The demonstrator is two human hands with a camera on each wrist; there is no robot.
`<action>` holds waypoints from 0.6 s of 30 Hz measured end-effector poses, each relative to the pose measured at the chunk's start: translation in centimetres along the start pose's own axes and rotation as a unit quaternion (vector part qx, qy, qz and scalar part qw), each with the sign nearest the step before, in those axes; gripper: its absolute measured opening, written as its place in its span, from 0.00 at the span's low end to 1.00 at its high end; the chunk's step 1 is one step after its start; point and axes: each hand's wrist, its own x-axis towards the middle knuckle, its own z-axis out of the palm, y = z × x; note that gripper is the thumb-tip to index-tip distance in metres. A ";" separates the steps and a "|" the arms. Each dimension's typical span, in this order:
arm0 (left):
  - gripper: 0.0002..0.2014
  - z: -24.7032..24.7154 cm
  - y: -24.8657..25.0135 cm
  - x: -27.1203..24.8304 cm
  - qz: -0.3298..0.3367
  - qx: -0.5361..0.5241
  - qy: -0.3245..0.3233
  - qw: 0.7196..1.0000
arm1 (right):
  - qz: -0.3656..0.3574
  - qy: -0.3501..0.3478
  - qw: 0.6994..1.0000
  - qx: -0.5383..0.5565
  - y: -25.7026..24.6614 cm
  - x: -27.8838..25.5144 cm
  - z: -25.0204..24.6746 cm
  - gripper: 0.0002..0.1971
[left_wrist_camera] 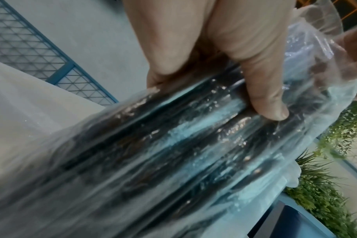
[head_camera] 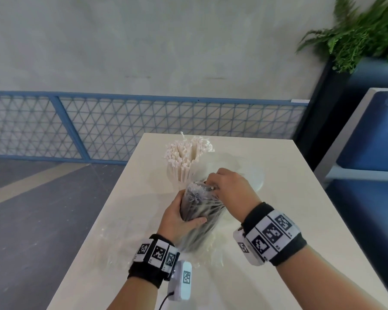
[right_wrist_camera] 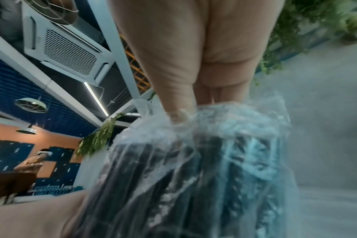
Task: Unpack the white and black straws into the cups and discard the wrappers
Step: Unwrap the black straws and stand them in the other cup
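A bundle of black straws (head_camera: 198, 211) in clear plastic wrap is held tilted above the table. My left hand (head_camera: 179, 217) grips its middle, thumb pressed across the wrap (left_wrist_camera: 194, 145). My right hand (head_camera: 227, 186) pinches the wrap at the bundle's top end (right_wrist_camera: 204, 122). Behind them a white cup (head_camera: 179, 177) stands full of white straws (head_camera: 186, 153). A second cup is not clearly visible behind my right hand.
The cream table (head_camera: 289, 198) has a crumpled clear wrapper (head_camera: 119, 245) lying at its left near my left wrist. A blue mesh railing (head_camera: 121, 126) runs behind the table. A blue bench (head_camera: 372, 153) and a fern (head_camera: 363, 30) stand to the right.
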 end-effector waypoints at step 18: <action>0.35 -0.2 -1.8 0.4 -0.021 0.038 0.015 0.999 | -0.008 0.259 0.927 0.270 1.9 1.5 -4.7 0.04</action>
